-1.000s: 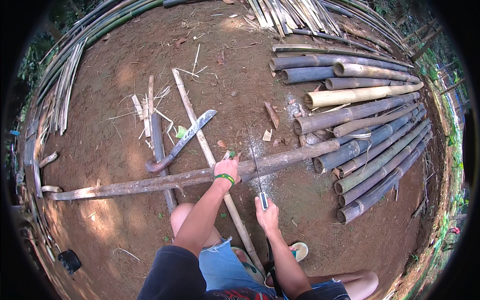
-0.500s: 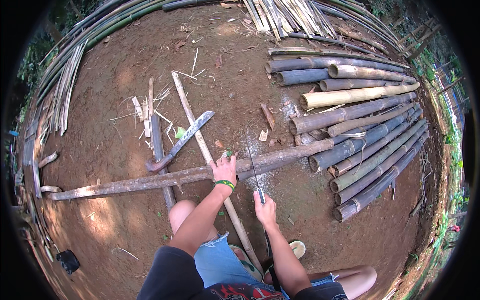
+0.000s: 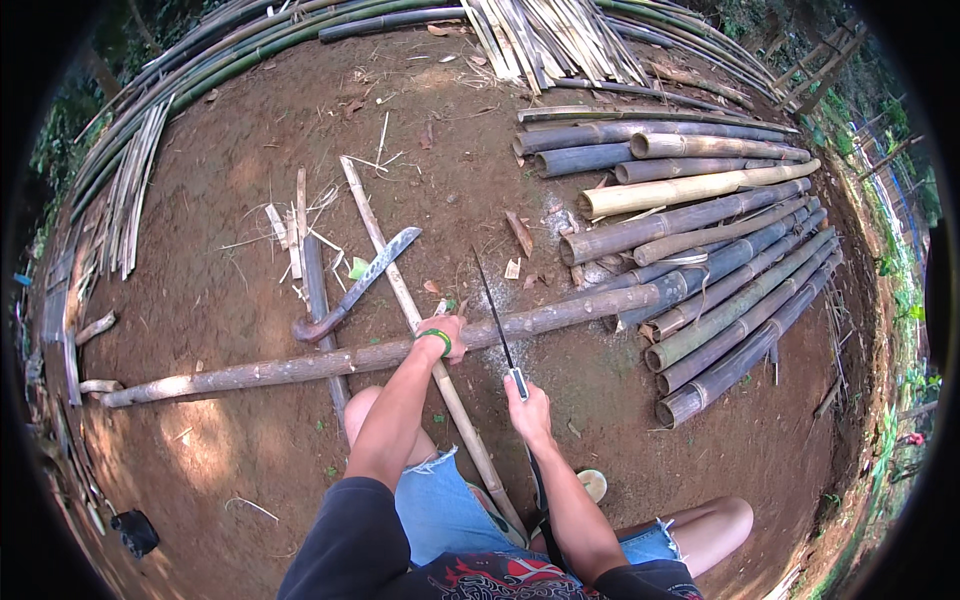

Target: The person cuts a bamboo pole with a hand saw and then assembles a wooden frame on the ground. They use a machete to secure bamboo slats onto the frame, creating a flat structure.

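Observation:
A long, bark-covered wooden pole (image 3: 250, 374) lies crosswise in front of me. My left hand (image 3: 446, 334), with a green-and-yellow band at the wrist, is closed around it near the middle. In my right hand (image 3: 530, 408) is the handle of a hand saw (image 3: 493, 305). The thin dark blade crosses the pole just right of my left hand and points away from me. A thinner pale pole (image 3: 462, 425) runs under the long pole, below my left hand. Left of it, a machete (image 3: 368, 278) with a curved blade and brown handle rests with its blade across the pale pole.
Many cut bamboo poles (image 3: 700, 190) lie side by side at the right, near the wooden pole's right end. Split bamboo strips (image 3: 560, 40) are piled at the back. A dark bamboo length (image 3: 318, 290) lies under the wooden pole. Pale sawdust (image 3: 505, 350) covers the soil near the saw.
My left hand has gone from resting over the pole with fingers forward to being wrapped around it. The saw blade leans a little further left at its tip. The view has shifted slightly.

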Motion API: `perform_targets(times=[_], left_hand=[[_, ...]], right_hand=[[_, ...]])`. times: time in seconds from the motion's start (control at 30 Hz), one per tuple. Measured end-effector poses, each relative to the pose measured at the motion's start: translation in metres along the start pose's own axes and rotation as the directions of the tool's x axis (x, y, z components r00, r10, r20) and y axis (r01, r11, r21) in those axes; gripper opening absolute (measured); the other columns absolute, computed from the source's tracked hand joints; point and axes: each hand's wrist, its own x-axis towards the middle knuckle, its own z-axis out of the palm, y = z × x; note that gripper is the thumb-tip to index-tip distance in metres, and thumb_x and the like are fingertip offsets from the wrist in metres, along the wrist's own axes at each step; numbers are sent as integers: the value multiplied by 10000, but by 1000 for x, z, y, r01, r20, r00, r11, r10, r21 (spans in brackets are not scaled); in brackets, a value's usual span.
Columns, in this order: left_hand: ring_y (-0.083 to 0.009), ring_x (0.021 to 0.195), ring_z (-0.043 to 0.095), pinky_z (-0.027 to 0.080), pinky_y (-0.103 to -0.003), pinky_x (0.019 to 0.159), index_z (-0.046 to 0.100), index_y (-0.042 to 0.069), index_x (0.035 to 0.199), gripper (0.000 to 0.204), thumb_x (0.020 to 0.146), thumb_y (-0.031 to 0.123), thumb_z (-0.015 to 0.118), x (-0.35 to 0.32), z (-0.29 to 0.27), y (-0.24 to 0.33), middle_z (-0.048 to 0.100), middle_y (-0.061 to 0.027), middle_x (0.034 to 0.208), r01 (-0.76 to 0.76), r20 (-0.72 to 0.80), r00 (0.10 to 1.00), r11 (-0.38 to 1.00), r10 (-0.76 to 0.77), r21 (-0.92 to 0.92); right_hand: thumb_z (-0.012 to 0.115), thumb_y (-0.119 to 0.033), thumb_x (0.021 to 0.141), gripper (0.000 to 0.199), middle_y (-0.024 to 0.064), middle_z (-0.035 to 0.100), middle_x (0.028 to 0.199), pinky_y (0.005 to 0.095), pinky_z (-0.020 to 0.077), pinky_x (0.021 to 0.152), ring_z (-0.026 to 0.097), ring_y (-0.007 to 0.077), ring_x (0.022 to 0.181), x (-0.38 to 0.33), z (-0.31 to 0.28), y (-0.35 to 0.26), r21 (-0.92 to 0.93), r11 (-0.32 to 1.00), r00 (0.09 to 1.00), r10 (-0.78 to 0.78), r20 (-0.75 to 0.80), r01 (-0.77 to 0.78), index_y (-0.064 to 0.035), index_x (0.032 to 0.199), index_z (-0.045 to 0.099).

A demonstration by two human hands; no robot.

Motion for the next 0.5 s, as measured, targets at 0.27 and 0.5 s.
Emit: perform_targets(times=[0.27,0.5], left_hand=[[-341,1018,717,572,-479,878,634,75,1099,407,720,143,765,-18,36,9,733,-165,1007,58,-397,917,998,-39,34],[-304,933,745,592,-426,798,667,75,1037,318,752,179,763,-12,40,10,749,-155,979,53,-470,882,986,28,157]], right_hand=[[603,-506,959,546,325,699,915,539,525,854,685,498,949,-5,10,-9,-95,995,997,-25,-74,18,21,1020,734],[594,-531,958,587,337,697,920,550,522,871,679,510,955,-4,2,-14,-119,993,998,-30,-51,24,38,1004,730]])
